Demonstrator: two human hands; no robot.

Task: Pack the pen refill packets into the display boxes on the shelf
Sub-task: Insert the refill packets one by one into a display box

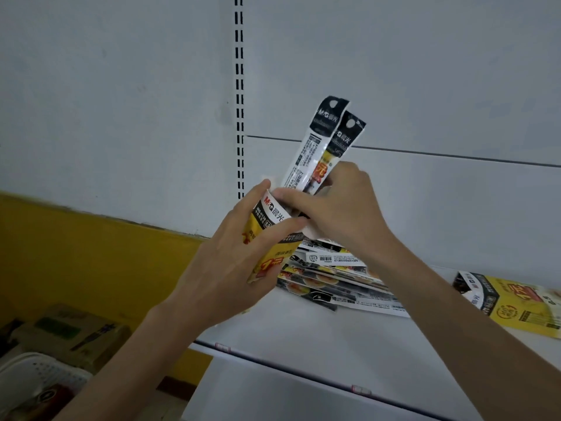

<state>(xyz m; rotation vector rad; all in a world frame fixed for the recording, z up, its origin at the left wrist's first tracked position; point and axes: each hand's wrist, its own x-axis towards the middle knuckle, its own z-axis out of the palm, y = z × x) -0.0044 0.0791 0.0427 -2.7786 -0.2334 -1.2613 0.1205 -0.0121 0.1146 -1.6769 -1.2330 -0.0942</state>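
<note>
My left hand (243, 250) clasps the open display box (273, 238) tilted up so my right hand (340, 208), fingers pinching, feeds two refill packets (318, 147) in above the shelf (303, 329).

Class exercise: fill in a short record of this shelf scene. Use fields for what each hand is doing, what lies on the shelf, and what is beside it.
left hand: wrapped around an upright display box
right hand: pinching two refill packets standing in the box's open top
shelf: white, holding a loose packet pile behind the hands
flat carton: yellow and black, lying at the right
lower left: cardboard box, white basket
</note>
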